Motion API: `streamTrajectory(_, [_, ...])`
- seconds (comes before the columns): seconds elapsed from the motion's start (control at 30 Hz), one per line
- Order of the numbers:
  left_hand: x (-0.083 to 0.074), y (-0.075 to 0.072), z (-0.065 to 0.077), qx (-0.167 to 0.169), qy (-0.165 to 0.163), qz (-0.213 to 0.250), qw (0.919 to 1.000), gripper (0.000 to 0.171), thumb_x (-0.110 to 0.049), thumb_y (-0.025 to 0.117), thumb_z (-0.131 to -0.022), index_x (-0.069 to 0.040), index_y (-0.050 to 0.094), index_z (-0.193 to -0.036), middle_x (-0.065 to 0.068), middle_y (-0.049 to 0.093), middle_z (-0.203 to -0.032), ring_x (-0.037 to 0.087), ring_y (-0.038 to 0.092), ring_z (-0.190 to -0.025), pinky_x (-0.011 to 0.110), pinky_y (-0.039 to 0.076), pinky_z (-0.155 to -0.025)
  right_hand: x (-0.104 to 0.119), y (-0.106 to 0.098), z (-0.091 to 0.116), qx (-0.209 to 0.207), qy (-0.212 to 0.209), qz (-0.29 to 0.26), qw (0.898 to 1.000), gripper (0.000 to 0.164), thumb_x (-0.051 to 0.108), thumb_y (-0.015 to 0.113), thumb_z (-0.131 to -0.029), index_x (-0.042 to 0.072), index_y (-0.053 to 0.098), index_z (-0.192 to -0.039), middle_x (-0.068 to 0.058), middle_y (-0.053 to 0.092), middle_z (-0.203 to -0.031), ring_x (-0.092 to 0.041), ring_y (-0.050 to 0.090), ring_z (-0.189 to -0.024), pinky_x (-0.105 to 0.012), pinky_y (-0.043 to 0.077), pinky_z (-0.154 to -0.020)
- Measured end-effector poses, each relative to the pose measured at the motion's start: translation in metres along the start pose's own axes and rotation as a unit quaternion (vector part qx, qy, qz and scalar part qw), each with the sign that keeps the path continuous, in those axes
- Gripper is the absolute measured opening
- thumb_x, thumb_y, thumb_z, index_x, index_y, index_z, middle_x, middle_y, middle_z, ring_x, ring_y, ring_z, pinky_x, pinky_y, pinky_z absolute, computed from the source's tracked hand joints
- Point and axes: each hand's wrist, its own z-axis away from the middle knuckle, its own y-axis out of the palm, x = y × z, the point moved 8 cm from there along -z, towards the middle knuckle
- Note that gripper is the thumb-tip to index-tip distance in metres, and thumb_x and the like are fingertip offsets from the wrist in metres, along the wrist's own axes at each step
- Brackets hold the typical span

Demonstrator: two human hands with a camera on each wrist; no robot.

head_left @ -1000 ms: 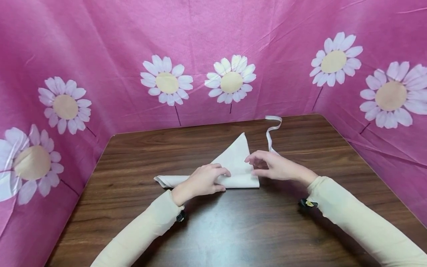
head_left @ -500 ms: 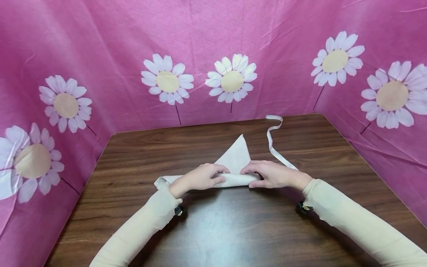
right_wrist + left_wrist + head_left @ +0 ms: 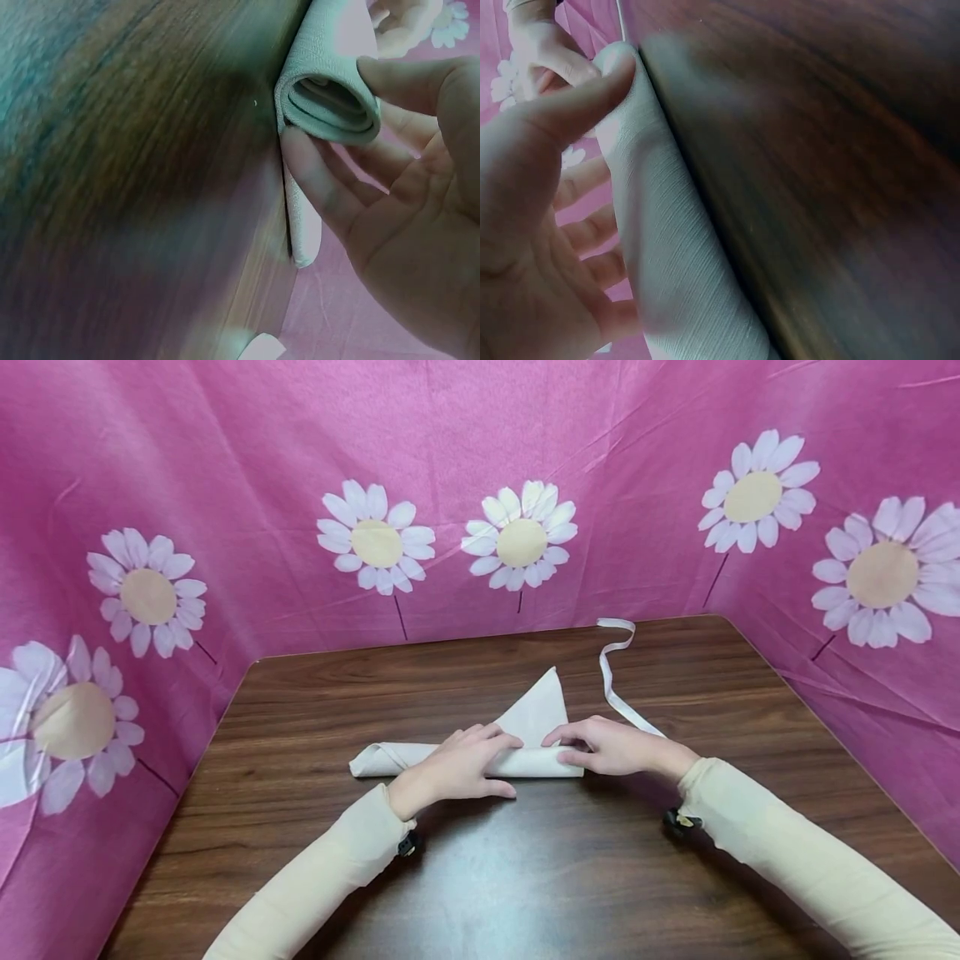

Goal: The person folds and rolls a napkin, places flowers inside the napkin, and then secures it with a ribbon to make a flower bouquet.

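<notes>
Head view shows the white cloth point(image 3: 538, 763) partly rolled on the wooden surface point(image 3: 480, 885), its pointed flap point(image 3: 536, 714) lying beyond the roll. The left hand point(image 3: 459, 767) rests across the roll, fingers relaxed; the right hand point(image 3: 613, 748) pinches its right end. Rolling seems the step in hand; next probably calls for turning both ends evenly toward the flap's tip.

Left hand point(image 3: 532, 232) touching cloth point(image 3: 675, 240), possibly rolled
</notes>
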Motion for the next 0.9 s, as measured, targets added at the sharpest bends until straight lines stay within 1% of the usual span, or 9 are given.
streamTrajectory(0.13, [0.0,-0.002,-0.001,-0.015,0.007,-0.011,0.9998,0.061,-0.039,0.083,-0.085,-0.018,0.06,-0.137,0.001,0.06,-0.127,0.021,0.059,-0.107,0.039,0.048,-0.084,-0.003,-0.003,-0.002,-0.027,0.008,0.004,1.0,0.028,0.01,0.061,-0.102,0.007,0.064,-0.13,-0.002,0.07,-0.113,-0.011,0.064,-0.092,-0.036,0.053,-0.081])
streamTrajectory(0.23, [0.0,-0.003,-0.002,-0.02,0.01,-0.018,0.9996,0.06,-0.037,0.083,-0.085,-0.016,0.061,-0.136,0.002,0.061,-0.125,0.022,0.062,-0.104,0.04,0.05,-0.083,-0.007,-0.007,-0.003,-0.055,0.015,-0.007,0.998,0.034,0.005,0.064,-0.099,0.004,0.059,-0.133,-0.006,0.07,-0.109,-0.017,0.066,-0.095,-0.039,0.054,-0.082])
streamTrajectory(0.3, [0.0,-0.002,-0.002,-0.016,0.008,-0.022,0.9996,0.06,-0.038,0.083,-0.085,-0.016,0.06,-0.136,0.003,0.061,-0.124,0.021,0.063,-0.103,0.04,0.051,-0.083,-0.011,-0.009,-0.004,-0.068,0.027,-0.021,0.997,0.037,0.003,0.067,-0.097,0.003,0.058,-0.132,-0.007,0.069,-0.105,-0.019,0.067,-0.092,-0.04,0.055,-0.081])
streamTrajectory(0.43, [0.0,0.0,-0.002,-0.014,0.001,-0.031,0.9994,0.057,-0.037,0.08,-0.088,-0.016,0.06,-0.137,0.002,0.062,-0.122,0.021,0.063,-0.099,0.039,0.052,-0.081,-0.019,-0.008,-0.006,-0.078,0.056,-0.036,0.995,0.036,0.003,0.07,-0.094,0.003,0.06,-0.128,-0.003,0.068,-0.098,-0.017,0.068,-0.084,-0.037,0.056,-0.078])
streamTrajectory(0.53, [0.001,-0.001,-0.001,-0.026,0.003,-0.035,0.999,0.049,-0.033,0.078,-0.091,-0.015,0.062,-0.134,0.003,0.063,-0.118,0.021,0.064,-0.096,0.04,0.052,-0.079,-0.022,-0.007,-0.008,-0.081,0.075,-0.039,0.993,0.035,0.003,0.071,-0.092,0.003,0.062,-0.126,-0.001,0.067,-0.095,-0.014,0.066,-0.079,-0.033,0.055,-0.075])
streamTrajectory(0.63, [0.002,-0.002,0.0,-0.034,0.005,-0.036,0.9987,0.043,-0.031,0.075,-0.093,-0.014,0.064,-0.132,0.004,0.065,-0.117,0.022,0.065,-0.096,0.04,0.053,-0.08,-0.026,-0.005,-0.008,-0.08,0.097,-0.063,0.99,0.036,0.002,0.072,-0.091,0.003,0.062,-0.125,-0.002,0.067,-0.094,-0.014,0.064,-0.075,-0.031,0.054,-0.071])
streamTrajectory(0.73, [0.004,-0.002,0.0,-0.026,0.0,-0.034,0.9991,0.043,-0.033,0.074,-0.094,-0.015,0.064,-0.132,0.004,0.066,-0.118,0.022,0.065,-0.101,0.041,0.053,-0.083,-0.03,0.001,-0.006,-0.068,0.129,-0.13,0.981,0.038,0.001,0.072,-0.091,0.001,0.061,-0.126,-0.007,0.065,-0.097,-0.016,0.062,-0.07,-0.031,0.056,-0.064])
streamTrajectory(0.83, [0.005,0.0,0.001,-0.009,-0.01,-0.031,0.9994,0.048,-0.039,0.075,-0.092,-0.017,0.064,-0.132,0.002,0.065,-0.121,0.022,0.063,-0.106,0.043,0.051,-0.086,-0.032,0.011,-0.004,-0.043,0.153,-0.218,0.963,0.041,0.0,0.072,-0.092,-0.003,0.056,-0.129,-0.014,0.062,-0.103,-0.02,0.062,-0.073,-0.037,0.059,-0.06])
streamTrajectory(0.9, [0.005,0.001,0.001,0.0,-0.014,-0.033,0.9993,0.05,-0.043,0.076,-0.09,-0.018,0.064,-0.132,0.001,0.065,-0.121,0.021,0.061,-0.107,0.043,0.05,-0.087,-0.032,0.018,-0.003,-0.025,0.162,-0.263,0.951,0.043,-0.001,0.071,-0.092,-0.005,0.054,-0.131,-0.019,0.059,-0.107,-0.022,0.062,-0.076,-0.042,0.06,-0.061])
